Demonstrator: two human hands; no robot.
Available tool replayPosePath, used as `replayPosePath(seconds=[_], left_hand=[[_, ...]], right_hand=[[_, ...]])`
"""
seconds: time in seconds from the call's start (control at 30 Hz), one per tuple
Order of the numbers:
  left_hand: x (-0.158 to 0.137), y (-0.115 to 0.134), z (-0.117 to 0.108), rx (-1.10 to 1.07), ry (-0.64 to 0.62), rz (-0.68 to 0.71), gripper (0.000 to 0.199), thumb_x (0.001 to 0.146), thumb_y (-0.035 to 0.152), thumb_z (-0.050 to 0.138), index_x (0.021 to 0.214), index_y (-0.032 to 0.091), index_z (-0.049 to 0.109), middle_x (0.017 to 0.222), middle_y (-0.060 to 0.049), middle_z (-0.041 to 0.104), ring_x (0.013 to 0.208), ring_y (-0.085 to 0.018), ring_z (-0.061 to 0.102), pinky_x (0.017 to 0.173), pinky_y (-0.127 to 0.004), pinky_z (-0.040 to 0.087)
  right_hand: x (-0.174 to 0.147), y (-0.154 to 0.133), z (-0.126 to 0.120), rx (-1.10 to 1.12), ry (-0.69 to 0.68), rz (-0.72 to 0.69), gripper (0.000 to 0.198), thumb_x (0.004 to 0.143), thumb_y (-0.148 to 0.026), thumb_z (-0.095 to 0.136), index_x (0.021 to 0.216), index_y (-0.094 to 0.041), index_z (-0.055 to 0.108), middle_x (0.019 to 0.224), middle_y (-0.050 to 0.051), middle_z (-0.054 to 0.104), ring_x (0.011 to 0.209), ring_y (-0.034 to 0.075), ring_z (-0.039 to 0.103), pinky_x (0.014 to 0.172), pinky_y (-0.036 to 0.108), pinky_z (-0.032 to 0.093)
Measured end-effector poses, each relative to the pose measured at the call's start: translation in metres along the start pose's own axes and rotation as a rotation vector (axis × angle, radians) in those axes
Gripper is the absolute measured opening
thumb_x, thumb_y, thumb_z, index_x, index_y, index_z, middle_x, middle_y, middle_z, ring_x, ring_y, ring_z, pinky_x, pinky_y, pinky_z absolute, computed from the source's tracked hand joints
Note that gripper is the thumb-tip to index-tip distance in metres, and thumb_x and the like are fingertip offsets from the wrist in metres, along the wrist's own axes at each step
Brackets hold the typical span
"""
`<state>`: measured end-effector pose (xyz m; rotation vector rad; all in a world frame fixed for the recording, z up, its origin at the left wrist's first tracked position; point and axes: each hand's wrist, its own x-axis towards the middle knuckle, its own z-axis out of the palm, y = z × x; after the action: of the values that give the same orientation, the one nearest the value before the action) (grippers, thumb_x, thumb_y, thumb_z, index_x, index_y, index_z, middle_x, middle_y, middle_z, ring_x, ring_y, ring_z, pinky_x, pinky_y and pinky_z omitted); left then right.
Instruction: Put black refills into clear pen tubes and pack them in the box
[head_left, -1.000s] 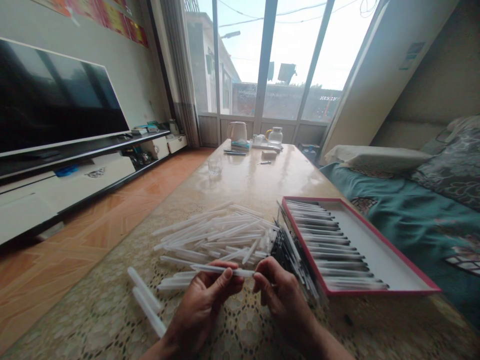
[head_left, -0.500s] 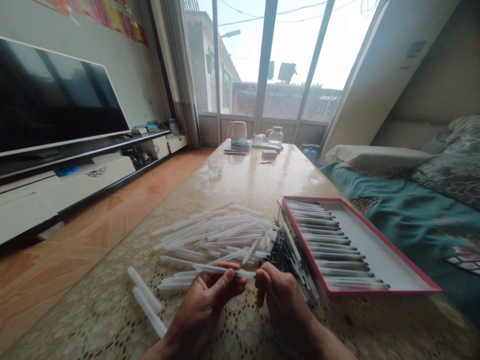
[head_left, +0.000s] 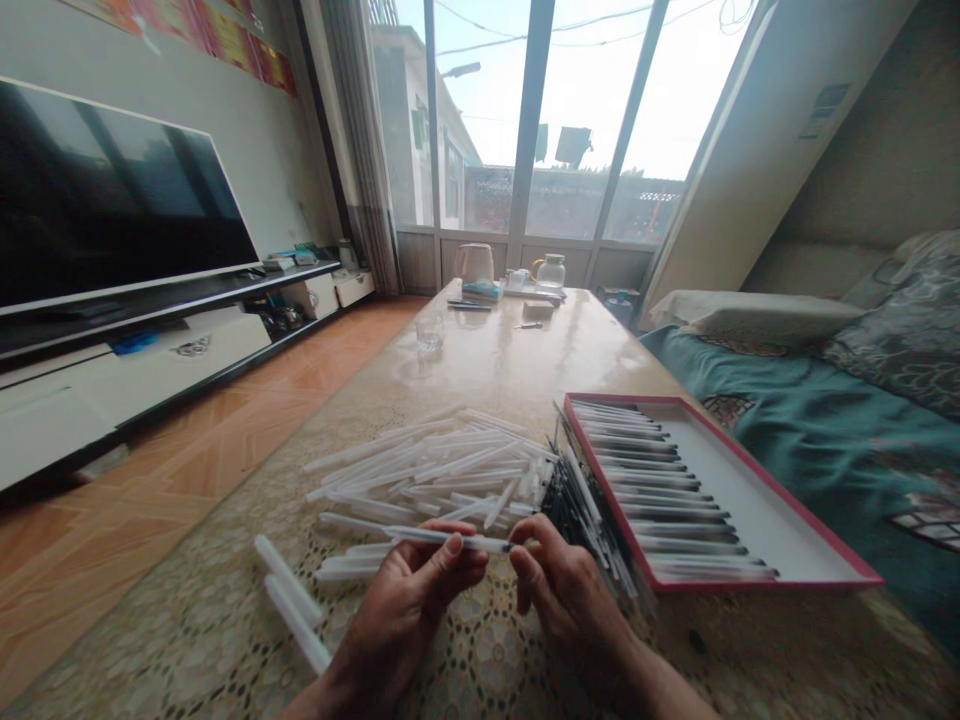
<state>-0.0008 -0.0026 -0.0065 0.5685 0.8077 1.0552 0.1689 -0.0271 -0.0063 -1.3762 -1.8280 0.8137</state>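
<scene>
A translucent white pen (head_left: 480,542) lies level across my left hand (head_left: 416,595), pinched between thumb and fingers. Its dark end points right, toward my right hand (head_left: 564,580). The thumb and forefinger of that hand are apart around the dark end; whether they touch it is hard to see. Beyond my hands lies a heap of clear white pen barrels (head_left: 442,465). Thin dark refills (head_left: 574,505) are bunched just past my right hand. A pink-rimmed box (head_left: 780,586) at the right holds a row of pens (head_left: 664,488).
Several loose white tubes (head_left: 296,610) lie left of my left hand on the patterned table (head_left: 495,660). A drinking glass (head_left: 428,337) stands farther off. At the far end are a glass jug (head_left: 553,272) and a pale kettle (head_left: 475,263). A sofa (head_left: 750,390) runs along the right.
My right thumb and forefinger have parted at the pen's right end, and its dark tip now shows. My left hand keeps its hold, almost unmoved.
</scene>
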Motion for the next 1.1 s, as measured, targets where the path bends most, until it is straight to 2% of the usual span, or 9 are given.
replayPosePath(seconds=[0.07,0.1,0.27,0.43,0.63,0.8,0.97,1.03,1.1], left_hand=[[0.0008,-0.0007,-0.0007,-0.001,0.001,0.010,0.010,0.071,0.017,0.070,0.080,0.013,0.069,0.069,-0.005,0.072,0.067,-0.015,0.067,0.071,-0.024,0.052],[0.0015,-0.0015,-0.0015,0.001,-0.007,0.006,0.010,0.071,0.017,0.070,0.080,0.013,0.069,0.069,-0.005,0.072,0.067,-0.014,0.067,0.070,-0.024,0.052],[0.0039,-0.0053,-0.0058,0.020,-0.064,-0.030,0.010,0.072,0.018,0.068,0.081,0.013,0.068,0.067,-0.005,0.072,0.068,-0.014,0.067,0.069,-0.024,0.052],[0.0033,-0.0040,-0.0048,0.006,-0.029,-0.009,0.009,0.074,0.018,0.067,0.082,0.013,0.068,0.069,-0.004,0.072,0.068,-0.013,0.067,0.070,-0.023,0.052],[0.0057,-0.0061,-0.0069,0.013,-0.051,-0.016,0.011,0.072,0.018,0.069,0.082,0.012,0.068,0.068,-0.005,0.072,0.067,-0.014,0.067,0.067,-0.023,0.052],[0.0069,-0.0061,-0.0071,0.001,-0.026,-0.003,0.014,0.070,0.018,0.070,0.082,0.012,0.068,0.070,-0.006,0.072,0.068,-0.015,0.067,0.070,-0.024,0.052],[0.0045,-0.0058,-0.0061,0.015,-0.042,-0.017,0.014,0.070,0.019,0.071,0.081,0.012,0.068,0.068,-0.006,0.072,0.067,-0.014,0.067,0.067,-0.023,0.052],[0.0034,-0.0057,-0.0061,0.009,-0.043,-0.019,0.013,0.070,0.019,0.071,0.081,0.012,0.068,0.069,-0.005,0.072,0.068,-0.014,0.067,0.068,-0.023,0.052],[0.0031,-0.0057,-0.0061,-0.005,-0.039,-0.015,0.012,0.071,0.018,0.070,0.081,0.013,0.068,0.069,-0.005,0.072,0.068,-0.014,0.067,0.070,-0.024,0.052]], right_hand=[[0.0000,-0.0013,-0.0003,0.006,0.002,0.008,0.020,0.092,-0.038,0.033,0.094,-0.020,0.043,0.056,-0.004,0.056,0.048,0.012,0.054,0.048,0.019,0.035],[0.0001,-0.0013,0.0000,0.008,-0.002,0.014,0.020,0.093,-0.037,0.032,0.093,-0.020,0.043,0.055,-0.004,0.056,0.048,0.012,0.054,0.049,0.019,0.036],[-0.0001,0.0024,0.0023,-0.028,-0.012,0.006,0.037,0.094,-0.040,0.022,0.069,-0.021,0.041,0.049,-0.002,0.053,0.046,0.012,0.054,0.048,0.019,0.034],[-0.0014,0.0025,0.0011,-0.066,-0.006,-0.007,0.019,0.092,-0.037,0.032,0.090,-0.020,0.042,0.055,-0.004,0.055,0.047,0.012,0.054,0.048,0.019,0.033],[0.0002,0.0048,0.0013,-0.082,-0.033,-0.010,0.033,0.094,-0.038,0.022,0.072,-0.021,0.040,0.051,-0.002,0.054,0.046,0.012,0.054,0.047,0.019,0.032],[-0.0008,0.0030,0.0013,-0.103,-0.016,-0.015,0.020,0.092,-0.036,0.030,0.091,-0.020,0.041,0.054,-0.004,0.055,0.047,0.012,0.053,0.048,0.019,0.034],[0.0005,0.0059,0.0015,-0.126,-0.044,-0.009,0.034,0.094,-0.037,0.020,0.072,-0.021,0.040,0.050,-0.002,0.055,0.045,0.012,0.054,0.046,0.019,0.032],[0.0003,0.0063,0.0010,-0.140,-0.023,-0.031,0.033,0.094,-0.038,0.022,0.074,-0.021,0.042,0.051,-0.002,0.055,0.046,0.012,0.055,0.047,0.019,0.033],[-0.0003,0.0060,0.0008,-0.156,-0.007,-0.042,0.026,0.093,-0.037,0.026,0.084,-0.020,0.044,0.054,-0.002,0.057,0.047,0.012,0.055,0.048,0.019,0.034]])
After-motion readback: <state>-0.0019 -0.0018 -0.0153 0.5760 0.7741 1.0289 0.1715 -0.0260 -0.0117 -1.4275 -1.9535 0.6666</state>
